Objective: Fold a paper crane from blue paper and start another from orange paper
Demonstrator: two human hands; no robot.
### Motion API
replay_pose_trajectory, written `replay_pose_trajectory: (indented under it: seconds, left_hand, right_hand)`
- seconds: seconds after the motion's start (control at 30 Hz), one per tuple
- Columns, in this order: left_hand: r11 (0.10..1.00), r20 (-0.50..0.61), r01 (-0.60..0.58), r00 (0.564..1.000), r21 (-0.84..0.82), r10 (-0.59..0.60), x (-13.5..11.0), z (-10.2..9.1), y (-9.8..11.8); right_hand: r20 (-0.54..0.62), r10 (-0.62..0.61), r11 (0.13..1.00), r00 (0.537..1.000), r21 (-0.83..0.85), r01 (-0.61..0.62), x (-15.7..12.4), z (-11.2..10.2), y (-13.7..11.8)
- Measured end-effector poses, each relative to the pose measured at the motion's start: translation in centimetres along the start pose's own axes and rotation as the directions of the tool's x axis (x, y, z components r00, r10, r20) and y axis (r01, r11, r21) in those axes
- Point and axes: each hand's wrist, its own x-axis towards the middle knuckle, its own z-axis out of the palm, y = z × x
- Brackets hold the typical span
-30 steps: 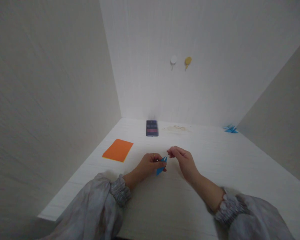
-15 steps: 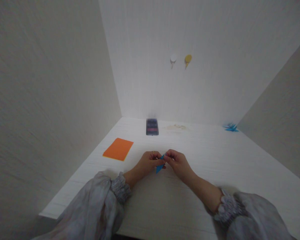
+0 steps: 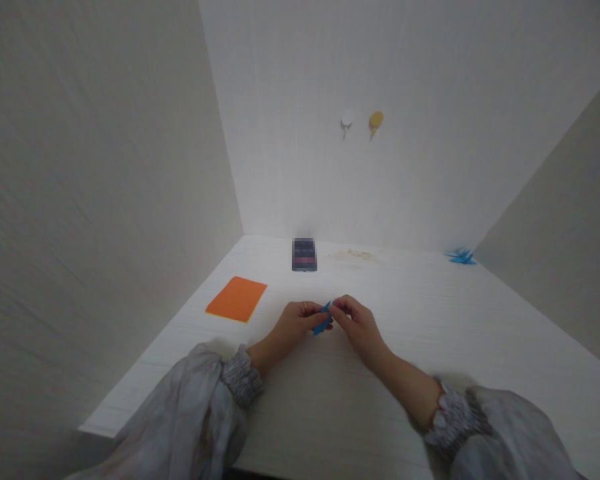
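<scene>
A small folded blue paper piece point(image 3: 323, 323) is pinched between both hands over the white table point(image 3: 430, 347). My left hand point(image 3: 295, 321), with a ring on one finger, grips its lower part. The fingertips of my right hand point(image 3: 356, 321) pinch its upper tip. Both hands are closed on the paper and meet at the middle of the table.
An orange paper stack point(image 3: 237, 299) lies at the left. A dark blurred card-like object point(image 3: 304, 254) stands at the back. Folded blue paper pieces point(image 3: 461, 256) sit in the back right corner. Two hooks, white point(image 3: 347, 121) and yellow point(image 3: 376, 122), hang on the back wall.
My right hand moved left from apart to pinch the blue paper's tip. Both hands then lifted slightly, and the paper now shows less below my fingers.
</scene>
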Motion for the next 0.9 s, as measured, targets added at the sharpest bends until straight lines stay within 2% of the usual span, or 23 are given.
replay_pose_trajectory:
  seconds: [0.13,0.3,0.43,0.57,0.63,0.7,0.77,0.83,0.9]
  left_hand:
    - [1.0,0.048,0.01,0.999,0.021,-0.011,0.0,0.0,-0.1]
    - [0.999,0.106,0.036,0.994,0.041,-0.04,-0.1,0.0,-0.2]
    - [0.999,0.058,0.054,0.997,0.008,-0.054,-0.2,0.0,-0.2]
    - [0.993,0.027,0.089,0.996,-0.081,-0.087,-0.2,0.1,-0.1]
    - [0.992,0.021,0.099,0.995,-0.084,-0.097,-0.2,0.1,0.0]
    - [0.99,-0.02,0.105,0.994,-0.09,-0.107,-0.2,0.0,0.1]
    - [0.987,-0.07,0.101,0.991,-0.123,-0.11,-0.1,-0.1,0.2]
    - [0.981,-0.104,0.086,0.989,-0.172,-0.105,-0.1,-0.2,0.2]
    - [0.976,-0.108,0.068,0.99,-0.206,-0.092,0.0,-0.3,0.1]
  right_hand:
    - [0.07,0.029,0.998,0.997,0.05,-0.032,-0.1,0.0,0.0]
    - [-0.026,0.048,0.998,0.999,0.048,-0.047,-0.1,-0.2,0.0]
    - [-0.031,0.062,0.997,0.998,0.058,-0.06,0.0,-0.4,0.3]
    - [0.006,0.123,0.98,0.992,0.159,-0.123,0.2,-0.2,1.2]
    - [-0.016,0.133,0.974,0.991,0.187,-0.128,0.2,-0.1,1.3]
    - [-0.105,0.055,0.988,0.993,0.146,-0.039,0.1,-0.1,1.1]
    - [-0.139,-0.121,0.991,0.983,0.035,0.127,-0.1,-0.2,0.7]
    - [-0.009,-0.285,0.957,0.958,-0.055,0.284,-0.4,-0.4,0.3]
    - [0.083,-0.355,0.927,0.931,-0.098,0.363,-0.5,-0.4,0.1]
